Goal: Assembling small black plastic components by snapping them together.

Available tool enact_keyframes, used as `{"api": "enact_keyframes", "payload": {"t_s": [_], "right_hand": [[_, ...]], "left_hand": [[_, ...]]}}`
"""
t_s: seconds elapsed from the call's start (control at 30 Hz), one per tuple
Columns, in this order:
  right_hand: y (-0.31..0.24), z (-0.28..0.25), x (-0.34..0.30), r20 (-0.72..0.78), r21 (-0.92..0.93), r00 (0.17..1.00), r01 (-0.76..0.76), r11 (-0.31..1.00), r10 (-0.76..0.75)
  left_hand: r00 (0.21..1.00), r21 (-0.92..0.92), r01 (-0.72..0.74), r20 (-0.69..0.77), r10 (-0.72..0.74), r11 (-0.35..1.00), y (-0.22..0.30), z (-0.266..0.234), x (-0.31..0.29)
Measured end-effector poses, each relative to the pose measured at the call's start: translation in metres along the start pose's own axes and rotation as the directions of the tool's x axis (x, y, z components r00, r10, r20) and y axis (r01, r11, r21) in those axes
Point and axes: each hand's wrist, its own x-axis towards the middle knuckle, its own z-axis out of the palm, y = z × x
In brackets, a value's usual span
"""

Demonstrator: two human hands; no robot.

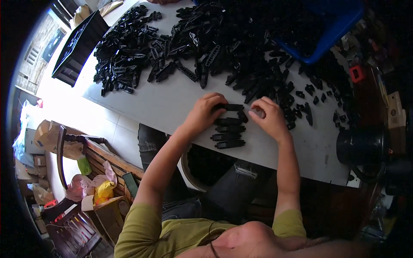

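Note:
My left hand point(205, 112) is closed on the left end of a long black plastic part point(234, 107), the farthest of a short row lying on the table. Nearer to me, several similar black plastic pieces point(230, 128) lie side by side, roughly parallel. Just right of the row is my right hand point(270, 118), its fingers curled and thumb near the forefinger; whatever may be between them is too small to make out. A small black piece point(242, 116) sits between the two hands, by the row's right end.
Heaps of loose black parts point(124, 56) cover the far side of the white table point(266, 150). A blue bin point(312, 58) stands far right, a black crate point(79, 47) far left. At right is a black cylindrical container point(360, 146). Below the near edge sits a round tub point(188, 172).

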Motion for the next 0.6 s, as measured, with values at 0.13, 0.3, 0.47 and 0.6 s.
{"api": "enact_keyframes", "payload": {"t_s": [0.13, 0.3, 0.47, 0.6], "right_hand": [[-0.011, 0.002, -0.003, 0.091, -0.095, 0.996, -0.01, 0.995, 0.018], [-0.009, 0.013, -0.003, 0.068, -0.019, 0.996, 0.059, 0.998, -0.057], [-0.011, 0.015, -0.003, 0.055, -0.032, 0.995, 0.087, 0.996, -0.085], [-0.009, 0.005, -0.004, 0.047, -0.026, 0.998, 0.04, 0.999, -0.039]], "left_hand": [[1.0, 0.004, -0.002, -0.012, 0.002, 1.0, 0.002, -0.001, 0.0], [1.0, -0.009, 0.005, -0.004, -0.005, 1.0, 0.0, 0.001, 0.001], [1.0, 0.027, -0.012, -0.008, 0.012, 1.0, 0.001, 0.0, -0.001], [1.0, 0.052, -0.025, -0.015, 0.026, 0.998, 0.002, 0.001, 0.0]]}}
